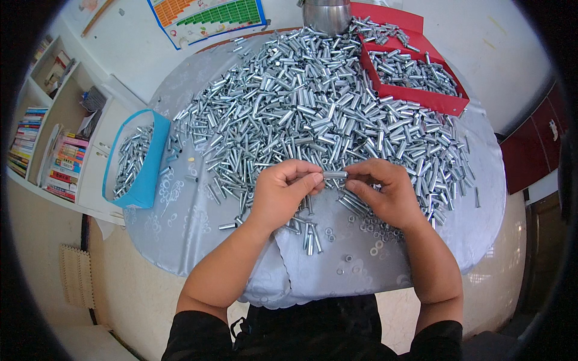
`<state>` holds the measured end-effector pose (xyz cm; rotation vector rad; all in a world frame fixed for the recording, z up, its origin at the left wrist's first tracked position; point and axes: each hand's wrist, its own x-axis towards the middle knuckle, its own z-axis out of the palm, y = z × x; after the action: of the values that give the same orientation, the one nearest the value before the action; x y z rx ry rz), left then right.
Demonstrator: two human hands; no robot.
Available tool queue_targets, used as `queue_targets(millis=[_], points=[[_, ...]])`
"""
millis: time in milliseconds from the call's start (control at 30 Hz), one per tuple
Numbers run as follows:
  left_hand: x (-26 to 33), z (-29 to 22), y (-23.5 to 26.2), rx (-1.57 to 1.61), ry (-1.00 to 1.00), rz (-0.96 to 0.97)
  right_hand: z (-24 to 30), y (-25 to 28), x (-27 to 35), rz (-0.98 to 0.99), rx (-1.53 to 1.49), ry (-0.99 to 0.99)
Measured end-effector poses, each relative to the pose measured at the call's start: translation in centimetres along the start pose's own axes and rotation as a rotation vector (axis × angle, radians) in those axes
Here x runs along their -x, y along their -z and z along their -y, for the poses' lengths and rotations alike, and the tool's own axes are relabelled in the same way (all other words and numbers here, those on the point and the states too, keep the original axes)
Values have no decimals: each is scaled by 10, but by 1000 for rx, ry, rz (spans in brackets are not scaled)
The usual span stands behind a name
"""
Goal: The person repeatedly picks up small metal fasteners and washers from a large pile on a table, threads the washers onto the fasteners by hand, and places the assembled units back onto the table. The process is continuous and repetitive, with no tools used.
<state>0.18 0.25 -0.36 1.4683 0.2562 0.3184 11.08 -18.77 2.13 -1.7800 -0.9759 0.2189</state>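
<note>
A short silver metal sleeve (335, 175) lies level between my two hands, just above the near edge of a big heap of metal sleeves and bolts (301, 114). My left hand (283, 194) pinches its left end between thumb and fingers. At the other end, the thumb and fingertips of my right hand (388, 194) close on it. Whether a bolt sits inside the sleeve is hidden. Beneath my right hand lie several washers and nuts (376, 228). A few loose bolts (311, 237) rest on the cloth between my forearms.
The round table wears a silvery patterned cloth (198, 240). At the left stands a blue fabric bin (153, 162) holding metal parts. A red box (421, 102) of bolts is at the back right, beside a steel pot (327, 17). A bookshelf (57, 132) stands beyond the table's left.
</note>
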Motion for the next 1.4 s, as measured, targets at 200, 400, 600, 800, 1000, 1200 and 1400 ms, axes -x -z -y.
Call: queue_targets(millis=[200,400,600,800,1000,1200,1400], points=[[2,-2,-4,9,39,17,-7,-2,0,-45,162,142],[5,-8,-3,-91,14,125,-6,2,0,110,291,195],[0,-3,2,43,103,191,-3,5,-1,178,270,157],[-3,-5,3,70,60,51,-8,17,-1,194,275,176],[-4,-8,6,105,15,-50,-4,31,3,531,300,164],[-2,-7,5,93,16,-47,11,41,10,785,341,69],[0,-7,1,90,27,14,11,35,15,816,325,114]])
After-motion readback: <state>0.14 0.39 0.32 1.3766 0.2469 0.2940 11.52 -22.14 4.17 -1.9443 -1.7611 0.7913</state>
